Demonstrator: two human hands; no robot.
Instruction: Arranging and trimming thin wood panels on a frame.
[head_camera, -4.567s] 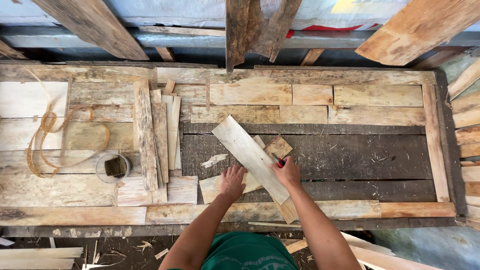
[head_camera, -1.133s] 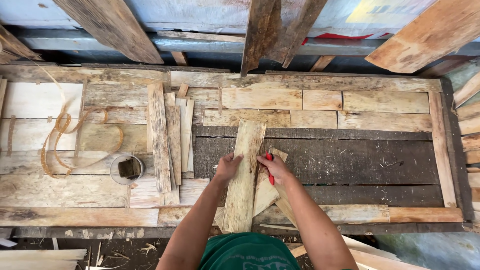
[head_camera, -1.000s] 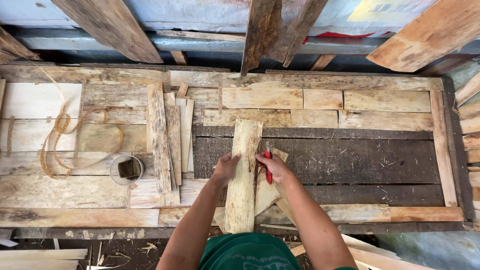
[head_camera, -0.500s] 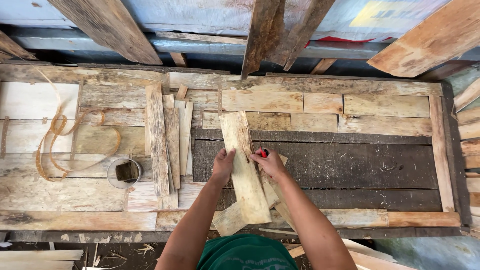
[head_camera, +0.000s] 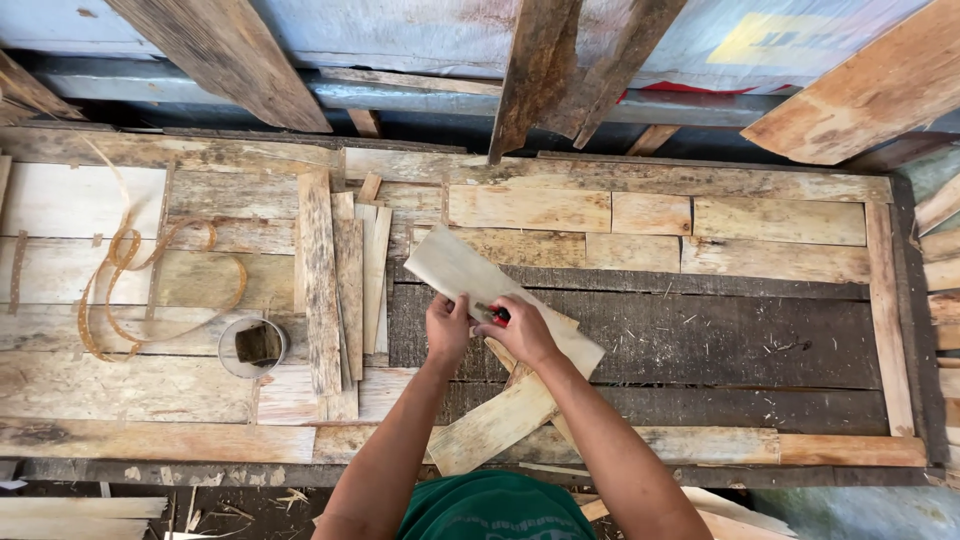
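**Both hands on the pale slat, mid-bench**

Looking down at the workbench (head_camera: 640, 345), center of the frame. Left hand (head_camera: 447, 330) was clamped on the pale slat (head_camera: 462, 272), fingers curled together over its edge w/ the thumb on top. Right hand (head_camera: 522, 328) sat just beside it, fingers closed around a small red thing (head_camera: 499, 315). Prob a pencil or marker, too small to say for sure. The slat ran diagonally from center-left of the frame down toward center-right, lying on the dark bench boards and crossing over another slat (head_camera: 492, 425) that pointed toward the lower middle.

Other stuff around: a bundle of thin strips (head_camera: 338, 275) standing lengthwise left of the hands, a round tin (head_camera: 252, 346) further left, a curly shaving loop (head_camera: 130, 270) at far left. A row of short flat boards (head_camera: 650, 212) sat across the upper middle, and rough planks (head_camera: 560, 70) leaned in along the top edge.

How I'd do this bit well, imo: keep the left hand pressing the slat flat so it can't pivot on the piece underneath, since that overlap looks like a wobble point. Keep the red tool close to the holding thumb, light strokes, wrist resting on the wood. Fingers clear of the slat's edge bc those edges look splintery.
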